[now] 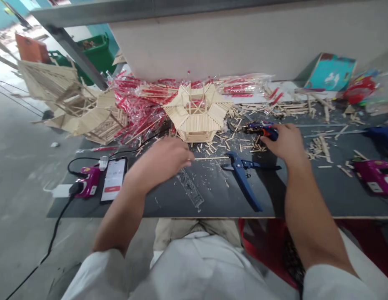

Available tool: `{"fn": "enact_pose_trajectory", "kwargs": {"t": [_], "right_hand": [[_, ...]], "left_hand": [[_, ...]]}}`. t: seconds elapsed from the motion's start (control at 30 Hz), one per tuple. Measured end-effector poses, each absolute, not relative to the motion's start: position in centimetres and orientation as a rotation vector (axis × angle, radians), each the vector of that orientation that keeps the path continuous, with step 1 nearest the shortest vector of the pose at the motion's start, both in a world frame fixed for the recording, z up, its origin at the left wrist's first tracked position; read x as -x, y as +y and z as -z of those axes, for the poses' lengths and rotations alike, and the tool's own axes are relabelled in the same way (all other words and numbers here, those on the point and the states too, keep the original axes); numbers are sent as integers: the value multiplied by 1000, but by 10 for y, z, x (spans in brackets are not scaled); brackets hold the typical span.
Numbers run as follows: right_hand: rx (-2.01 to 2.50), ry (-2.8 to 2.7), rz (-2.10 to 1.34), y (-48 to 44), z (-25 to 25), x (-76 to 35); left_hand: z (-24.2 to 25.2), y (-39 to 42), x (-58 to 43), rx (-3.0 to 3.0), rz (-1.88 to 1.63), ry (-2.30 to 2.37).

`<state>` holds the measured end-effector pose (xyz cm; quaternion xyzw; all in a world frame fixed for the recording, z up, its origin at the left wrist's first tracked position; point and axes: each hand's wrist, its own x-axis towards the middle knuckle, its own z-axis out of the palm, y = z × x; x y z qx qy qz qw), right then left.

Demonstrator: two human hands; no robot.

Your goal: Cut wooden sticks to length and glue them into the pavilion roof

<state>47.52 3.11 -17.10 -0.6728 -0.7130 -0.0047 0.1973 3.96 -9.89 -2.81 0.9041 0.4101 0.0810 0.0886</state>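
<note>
My left hand is slightly blurred, its fingers pinched at the near end of a thin wooden stick. The stick points right, its far end close to the jaws of a blue pipe cutter lying on the table. My right hand is closed around a blue glue gun with an orange trigger, its nozzle pointing left over the table. Between and beyond my hands stands a small pavilion model made of wooden sticks. In front of it lies a clear plastic ruler.
Short stick offcuts lie scattered on the dark table. Red-and-clear wrappers heap at the back. A phone and a purple power strip sit left; another purple strip sits right. A larger stick model stands at the left.
</note>
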Motion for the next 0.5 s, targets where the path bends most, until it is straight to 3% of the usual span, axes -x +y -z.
{"fn": "enact_pose_trajectory", "kwargs": {"t": [0.13, 0.5], "right_hand": [[1821, -1932, -56, 33, 174, -475], [2079, -1927, -5, 38, 177, -476]], "left_hand": [[74, -136, -53, -2624, 124, 1169], [102, -129, -76, -2862, 135, 1068]]}}
